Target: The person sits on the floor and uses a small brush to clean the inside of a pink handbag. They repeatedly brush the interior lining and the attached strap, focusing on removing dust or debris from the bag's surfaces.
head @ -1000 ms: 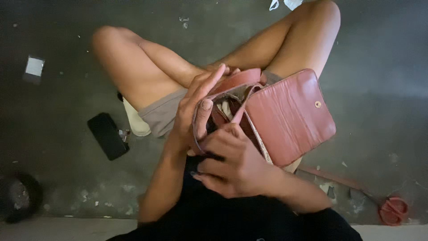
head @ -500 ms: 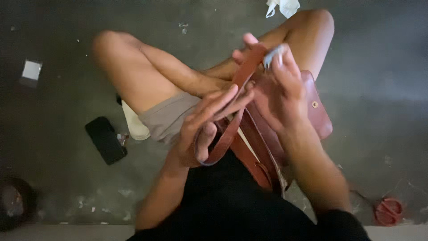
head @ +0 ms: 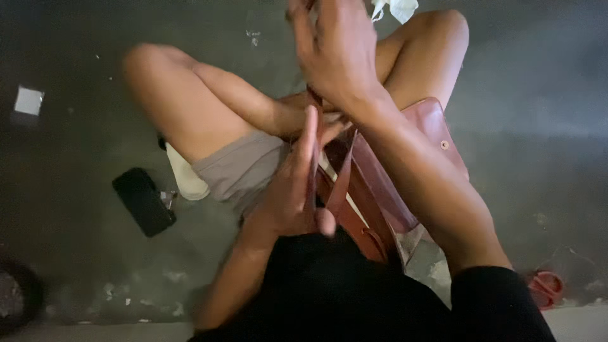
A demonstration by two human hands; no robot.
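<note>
I sit cross-legged on a concrete floor with a reddish-brown leather bag point(head: 425, 126) in my lap, its flap turned to the right. My left hand point(head: 288, 193) is closed around the bag's strap point(head: 342, 183) just in front of my black shirt. My right hand point(head: 335, 54) is raised high toward the top of the view, its back to the camera. The strap runs up from the bag to its underside, where the fingers curl around it. The bag's opening is mostly hidden behind my right forearm.
A black phone point(head: 142, 201) lies on the floor to my left, beside a white object point(head: 187, 178) tucked under my thigh. A white paper square point(head: 28, 100) sits far left, crumpled white paper point(head: 398, 7) past my knee, and a red item point(head: 546, 288) lower right.
My right hand left the bag's opening, took the strap and lifted it up and away. My left hand shifted from the bag's rim to the strap lower down.
</note>
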